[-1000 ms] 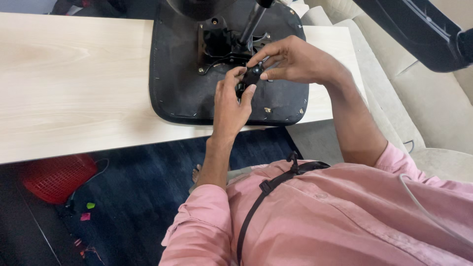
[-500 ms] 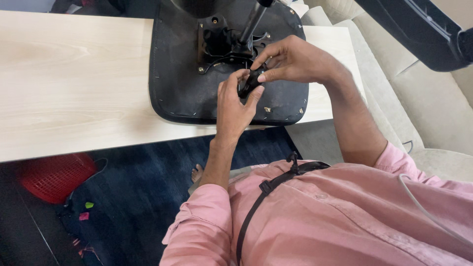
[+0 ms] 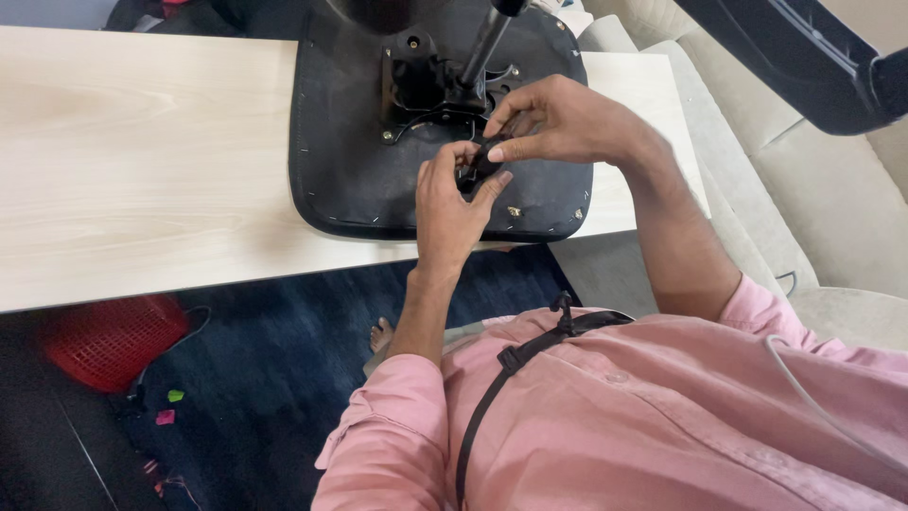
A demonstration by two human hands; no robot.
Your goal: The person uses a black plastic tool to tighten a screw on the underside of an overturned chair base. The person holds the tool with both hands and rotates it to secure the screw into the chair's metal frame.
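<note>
Hands are seen closed together on a small black part (image 3: 480,161), pinched by the right hand (image 3: 558,123) from above and gripped by the left hand (image 3: 452,203) from below, just over the seat (image 3: 350,170), near its front edge.

I see the black upturned office-chair seat pan (image 3: 359,180) lying on the long pale wooden table (image 3: 142,151), toward its right end. The black metal tilt mechanism with gas-lift post (image 3: 445,76) sits on the pan's far middle. My left hand (image 3: 452,203) and right hand (image 3: 558,123) meet over the pan's near right part, pinching a small black plastic part (image 3: 480,163). Left of the pan and below the table: red mesh plastic basket (image 3: 109,341) on dark blue carpet (image 3: 274,350). Right of the pan: cream cushioned sofa (image 3: 813,208).
</note>
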